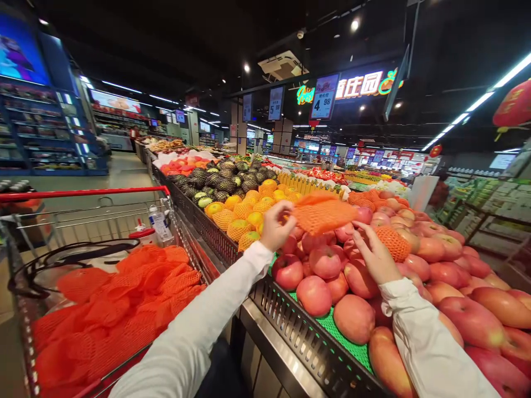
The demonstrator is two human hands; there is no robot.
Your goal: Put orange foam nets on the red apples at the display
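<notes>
My left hand (277, 226) pinches one end of a flat orange foam net sleeve (321, 213), which is slightly blurred and stretches out over the apples. At the sleeve's other end is my right hand (375, 254), thumb and fingers apart, fingertips close to its edge; whether they touch it I cannot tell. Below both hands lie bare red apples (326, 261) on a green mesh liner (340, 334). Right beside my right hand sits an apple in an orange net sleeve (392, 243).
A shopping cart (83, 193) on the left holds a heap of orange net sleeves (124, 309) and a bottle (160, 224). A black slatted rim (290, 326) edges the display. Netted yellow-orange fruit (244, 213) and dark netted fruit (226, 179) lie farther along, under hanging price signs (324, 98).
</notes>
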